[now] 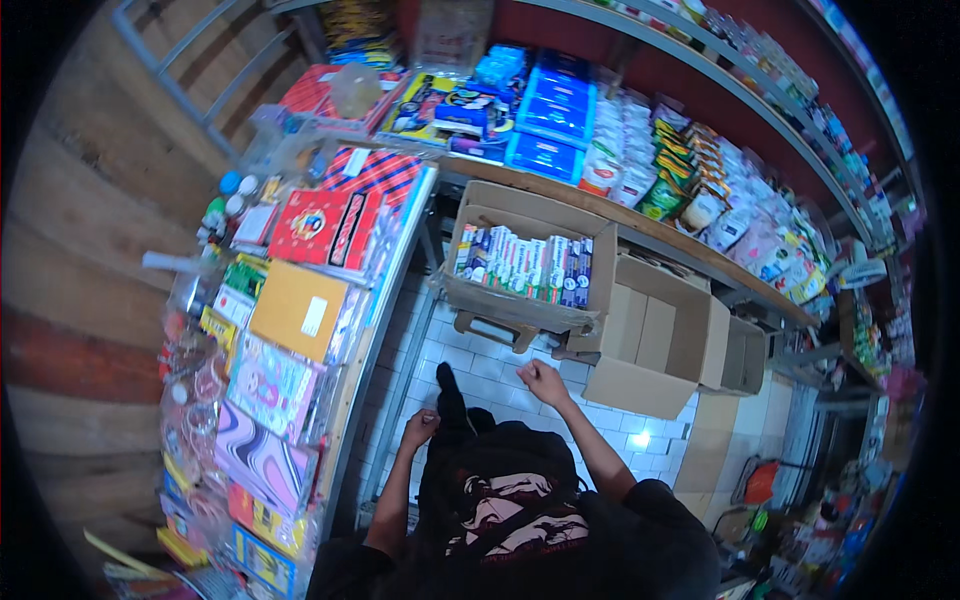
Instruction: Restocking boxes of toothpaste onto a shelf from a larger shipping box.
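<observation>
My left hand [421, 427] hangs low beside my dark trousers, its fingers curled with no object visible in them. Further right, my right hand [543, 381] is raised over the tiled floor, fingers also curled in, and nothing can be made out in it. Ahead of both hands stands an open cardboard box [517, 304] holding a row of upright toothpaste cartons [534, 266]. Right of it is a second open cardboard box [651, 382], whose visible inside shows only bare cardboard. Neither hand touches a box.
Notebooks [322, 229], a brown envelope [298, 309] and plastic containers cover the left table. A wooden-edged shelf [525, 174] ahead bears blue plastic tubs [555, 112] and bagged goods [664, 180]. A smaller cardboard box [742, 356] stands further right, and a wire rack [214, 86] leans at upper left.
</observation>
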Available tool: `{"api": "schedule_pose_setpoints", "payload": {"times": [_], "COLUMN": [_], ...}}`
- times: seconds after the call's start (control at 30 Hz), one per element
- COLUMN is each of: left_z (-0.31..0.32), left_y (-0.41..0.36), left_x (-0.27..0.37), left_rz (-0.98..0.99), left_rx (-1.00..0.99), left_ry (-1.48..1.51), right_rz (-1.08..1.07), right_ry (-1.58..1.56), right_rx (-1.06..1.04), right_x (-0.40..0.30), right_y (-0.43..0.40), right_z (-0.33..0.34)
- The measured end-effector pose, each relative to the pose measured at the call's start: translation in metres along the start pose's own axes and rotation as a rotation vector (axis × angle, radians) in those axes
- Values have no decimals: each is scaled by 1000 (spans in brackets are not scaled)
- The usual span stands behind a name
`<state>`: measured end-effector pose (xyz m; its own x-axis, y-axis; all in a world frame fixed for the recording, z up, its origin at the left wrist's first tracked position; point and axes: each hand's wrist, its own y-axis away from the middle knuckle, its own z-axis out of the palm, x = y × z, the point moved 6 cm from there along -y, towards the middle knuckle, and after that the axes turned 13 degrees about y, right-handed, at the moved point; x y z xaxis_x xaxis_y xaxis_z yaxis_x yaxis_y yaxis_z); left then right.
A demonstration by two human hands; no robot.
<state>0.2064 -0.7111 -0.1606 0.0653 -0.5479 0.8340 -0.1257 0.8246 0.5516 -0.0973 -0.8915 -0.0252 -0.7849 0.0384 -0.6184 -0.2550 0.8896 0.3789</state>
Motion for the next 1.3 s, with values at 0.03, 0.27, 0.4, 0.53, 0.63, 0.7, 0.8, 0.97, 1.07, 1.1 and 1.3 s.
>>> {"api": "schedule_pose_setpoints", "payload": {"times": [0.03, 0.27, 0.4, 0.53, 0.63, 0.7, 0.8, 0.97, 1.07, 1.1, 1.3], "left_z": [-6, -46, -58, -58, -59, -54, -51, -41, -32, -27, 12], "left_y": [-12, -87, -113, -121, -125, -121, -117, -122, -126, -127, -141], "left_x": [-5, -10, 5, 29, 55, 72, 99, 136, 159, 169, 255], "left_rz": [-80, -295, -304, -328, -296, -252, -157, -128, -133, -116, -42], "left_rx": [2, -101, -119, -104, -101, -140, -106, -19, 28, 24, -35], "left_ry": [-82, -266, -229, -217, -220, -183, -89, -23, -34, 11, 190], "right_rz": [-59, -3, 52, 200, 191, 69, 323, 178, 308, 266, 165], "right_ry": [-29, -142, -103, -69, 219, 271, 81, 291, 201, 194, 143], "right_rx": [94, 482, 434, 202, 182, 271, -193, -217, -162, -144, -62], "right_x": [-18, -87, -82, -53, -45, -46, -23, -15, 5, 7, 16], "right_y": [-9, -93, -160, -226, -265, -282, -299, -322, -329, -328, -309], "right_z": [-16, -98, -94, -53, -25, -18, 17, 33, 45, 49, 13]}}
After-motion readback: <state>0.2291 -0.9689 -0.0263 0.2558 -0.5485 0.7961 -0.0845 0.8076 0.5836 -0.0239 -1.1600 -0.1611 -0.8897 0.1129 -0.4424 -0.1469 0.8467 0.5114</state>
